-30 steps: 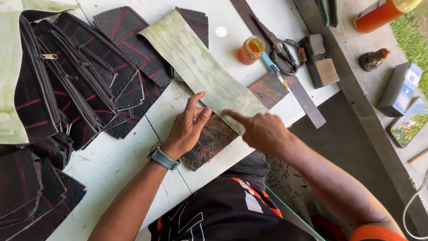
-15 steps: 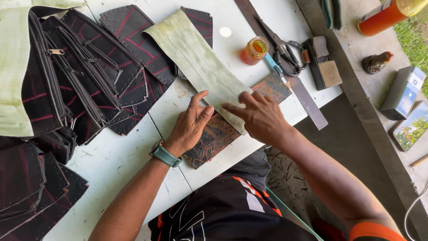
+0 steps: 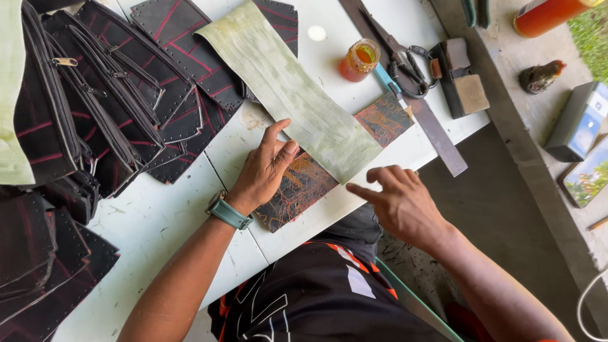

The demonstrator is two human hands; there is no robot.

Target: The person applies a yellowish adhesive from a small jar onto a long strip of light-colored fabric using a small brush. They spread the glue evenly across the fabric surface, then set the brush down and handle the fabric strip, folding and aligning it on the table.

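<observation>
A long strip of pale green, mottled material (image 3: 288, 88) lies slantwise across the white painted table (image 3: 158, 215), its lower end overlapping a dark rectangular panel (image 3: 304, 187) veined with orange and red lines, near the table's front edge. The left hand (image 3: 266, 168) rests flat on that panel, fingers straight and close together, holding nothing, touching the strip's edge. The right hand (image 3: 399, 199) hovers past the front edge, fingers loosely spread, empty. Black stitched pieces with red lines (image 3: 158, 76) pile toward the table's left side, partly cut off. Scissors (image 3: 396, 60), a small jar of orange liquid (image 3: 359, 60) and a flat metal bar (image 3: 430, 130) sit by the right edge.
</observation>
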